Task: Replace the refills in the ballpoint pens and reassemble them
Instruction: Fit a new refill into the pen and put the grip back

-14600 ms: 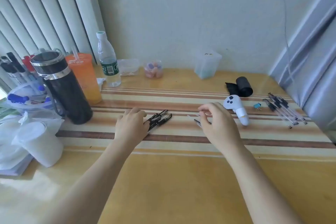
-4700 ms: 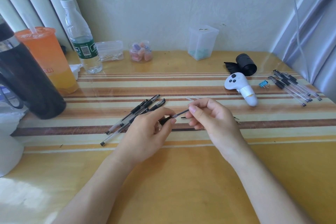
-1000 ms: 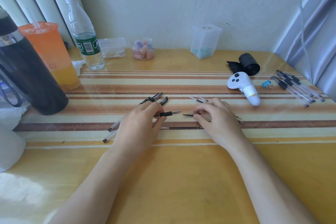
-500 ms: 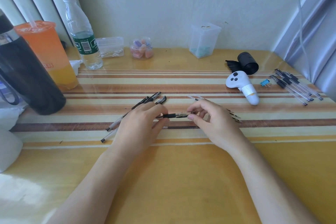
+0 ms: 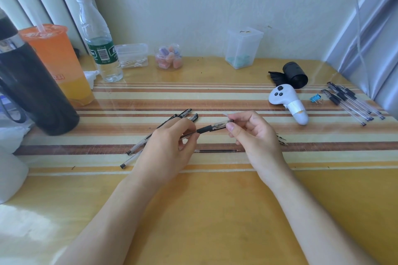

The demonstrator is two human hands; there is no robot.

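Between two hands [image 5: 168,146] [image 5: 256,135] — one pen [image 5: 213,127], gripped

A: What can we not see well here?

B: The left hand [image 5: 167,148] covers the rear part of the pen [image 5: 212,127], so where its barrel ends is hidden. It also hides the middle of the loose pens [image 5: 155,135] lying on the worktop [image 5: 215,211] behind it.

A: And at the right hand [image 5: 255,135]?

B: The pen's front end goes under its fingertips [image 5: 230,128], so the tip is not visible. Some thin dark pieces [image 5: 281,139] stick out behind that hand; they are too small to tell.

A: The edges?

B: The black tumbler [image 5: 32,88] and a white object [image 5: 10,174] are cut by the left edge. Both forearms leave at the bottom.
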